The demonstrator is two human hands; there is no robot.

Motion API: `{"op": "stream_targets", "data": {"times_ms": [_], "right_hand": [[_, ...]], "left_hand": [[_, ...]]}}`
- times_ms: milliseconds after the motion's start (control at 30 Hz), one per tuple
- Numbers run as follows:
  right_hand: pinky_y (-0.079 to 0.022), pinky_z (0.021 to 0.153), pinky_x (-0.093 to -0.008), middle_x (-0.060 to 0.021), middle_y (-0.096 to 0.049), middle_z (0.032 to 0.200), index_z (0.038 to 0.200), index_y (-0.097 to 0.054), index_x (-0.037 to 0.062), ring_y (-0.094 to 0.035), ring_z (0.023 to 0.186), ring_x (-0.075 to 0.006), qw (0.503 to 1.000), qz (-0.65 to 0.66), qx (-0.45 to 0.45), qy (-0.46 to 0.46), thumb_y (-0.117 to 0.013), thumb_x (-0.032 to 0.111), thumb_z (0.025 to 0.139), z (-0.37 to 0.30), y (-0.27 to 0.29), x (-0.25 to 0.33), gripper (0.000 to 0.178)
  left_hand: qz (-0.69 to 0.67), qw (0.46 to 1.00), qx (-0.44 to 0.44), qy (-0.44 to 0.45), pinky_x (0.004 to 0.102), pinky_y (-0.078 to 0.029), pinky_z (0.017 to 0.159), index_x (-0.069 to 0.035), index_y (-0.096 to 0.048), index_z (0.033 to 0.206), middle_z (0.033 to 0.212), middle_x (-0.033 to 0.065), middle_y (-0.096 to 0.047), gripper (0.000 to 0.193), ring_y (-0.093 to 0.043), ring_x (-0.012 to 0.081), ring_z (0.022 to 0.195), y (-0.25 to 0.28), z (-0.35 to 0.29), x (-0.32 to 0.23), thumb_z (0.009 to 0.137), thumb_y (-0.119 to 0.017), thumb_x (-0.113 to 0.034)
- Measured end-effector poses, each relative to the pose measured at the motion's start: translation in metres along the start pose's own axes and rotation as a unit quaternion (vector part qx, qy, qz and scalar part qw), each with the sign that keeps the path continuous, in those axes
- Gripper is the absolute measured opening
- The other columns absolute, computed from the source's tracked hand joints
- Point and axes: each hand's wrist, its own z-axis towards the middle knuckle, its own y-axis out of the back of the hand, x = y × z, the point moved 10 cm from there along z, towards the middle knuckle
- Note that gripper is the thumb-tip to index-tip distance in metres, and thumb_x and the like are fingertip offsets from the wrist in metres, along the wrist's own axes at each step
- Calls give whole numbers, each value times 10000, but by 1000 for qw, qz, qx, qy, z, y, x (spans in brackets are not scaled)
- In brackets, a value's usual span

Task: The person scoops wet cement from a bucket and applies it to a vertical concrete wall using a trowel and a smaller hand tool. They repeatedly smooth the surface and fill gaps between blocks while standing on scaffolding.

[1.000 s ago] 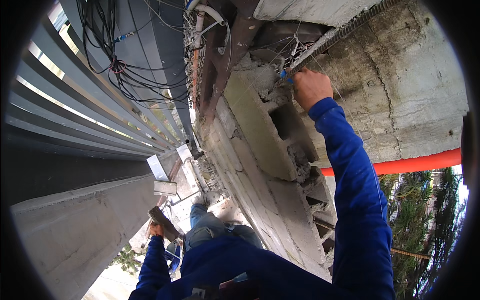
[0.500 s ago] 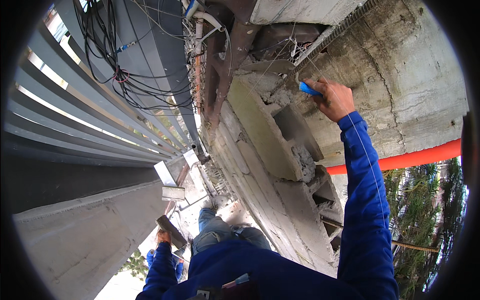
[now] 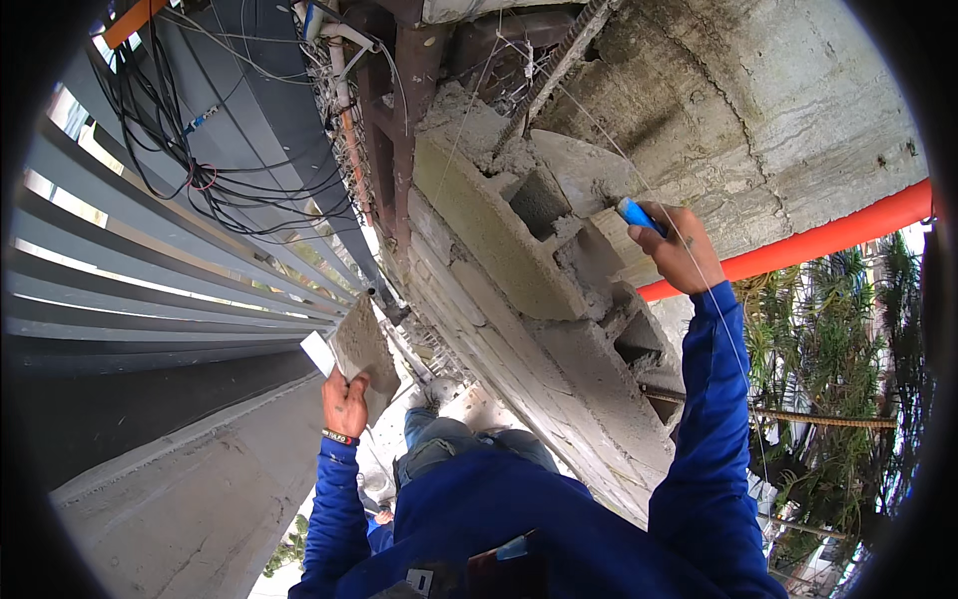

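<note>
My right hand (image 3: 682, 243) is closed round the blue handle of a trowel (image 3: 582, 167). The trowel's broad grey blade lies over the top of the hollow concrete blocks (image 3: 489, 232), beside the cracked wall; whether it touches them I cannot tell. Grey mortar (image 3: 504, 152) sits on the blocks around a ribbed steel bar (image 3: 544, 85). Lower left, my left hand (image 3: 345, 407) grips the near edge of a flat mortar board (image 3: 364, 344), tilted and coated with grey mortar. A thin string (image 3: 621, 150) passes in front of my right hand and sleeve.
Grey metal slats (image 3: 170, 265) and hanging black cables (image 3: 215, 180) are at the left. A brown steel post (image 3: 407, 120) rises beyond the blocks. An orange-red pipe (image 3: 828, 235) crosses at the right, above plants (image 3: 838, 369). A concrete ledge (image 3: 200, 489) lies lower left.
My left hand has come up and forward with the board, whose mortar-coated face now shows. My right hand has drawn the trowel back toward me, from the bar to the blocks. The view has shifted.
</note>
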Motion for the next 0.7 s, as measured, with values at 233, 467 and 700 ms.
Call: {"op": "stream_targets", "data": {"times_ms": [233, 467, 700], "right_hand": [[-526, 699, -502, -202, -677, 830, 1070, -671, 94, -663, 793, -398, 976, -179, -30, 123, -633, 267, 881, -2, -10, 101, 259], [-391, 382, -286, -30, -557, 736, 1214, -599, 38, -501, 478, -99, 887, 445, -67, -102, -590, 244, 959, -19, -32, 18, 328], [-405, 377, -295, -53, -553, 713, 1265, -575, 9, -512, 460, -123, 828, 547, -93, -84, -593, 211, 947, -12, -68, 50, 377]], "left_hand": [[-7, 993, 66, -95, 365, -498, 821, 64, -596, 1123, 993, 215, -706, 304, -678, 331, 891, -49, 72, -130, 851, -566, -67], [-4, 996, 81, -35, 370, -510, 784, 47, -602, 1112, 930, 206, -709, 297, -682, 337, 845, -54, 23, -60, 836, -544, -45], [23, 999, 36, -6, 371, -514, 774, 48, -607, 1079, 915, 205, -705, 307, -686, 335, 840, 1, -14, 25, 795, -515, -22]]}}
